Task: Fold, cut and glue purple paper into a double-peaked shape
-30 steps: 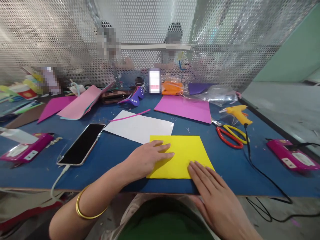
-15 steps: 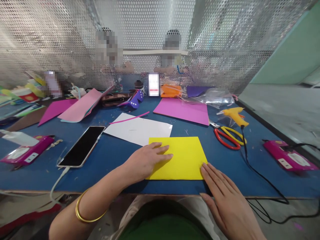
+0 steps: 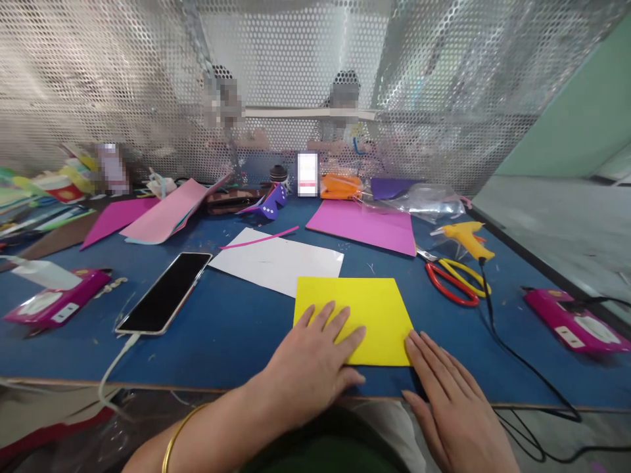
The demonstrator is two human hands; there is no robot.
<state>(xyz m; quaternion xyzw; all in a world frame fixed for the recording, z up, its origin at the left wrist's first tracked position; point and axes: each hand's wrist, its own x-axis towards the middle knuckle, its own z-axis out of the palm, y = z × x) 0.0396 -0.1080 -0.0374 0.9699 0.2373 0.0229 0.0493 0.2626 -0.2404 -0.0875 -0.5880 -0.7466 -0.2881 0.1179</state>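
A yellow sheet (image 3: 374,309) of paper or foam lies flat near the table's front edge, its near edge straight like a fold. My left hand (image 3: 315,361) rests over its lower left part, fingers spread and pointing away from me. At the lower right corner, my right hand (image 3: 448,394) touches the sheet with its fingertips; the fingers lie straight and side by side, the thumb apart. Neither hand grips anything. Behind the yellow sheet lies a white sheet (image 3: 276,263), partly overlapped by it, with a thin pink strip (image 3: 261,238) across its top.
Right of the sheet lie scissors (image 3: 451,282) with red and yellow handles and a yellow glue gun (image 3: 466,238). A black phone (image 3: 167,292) on a cable sits left. Magenta power strips (image 3: 574,318) flank both sides. Behind are a purple-pink sheet (image 3: 365,226) and a perforated screen (image 3: 290,52).
My left hand has slid toward the sheet's near edge and turned, its fingers now spread and pointing forward. The right hand stays at the corner. The whole view has shifted slightly.
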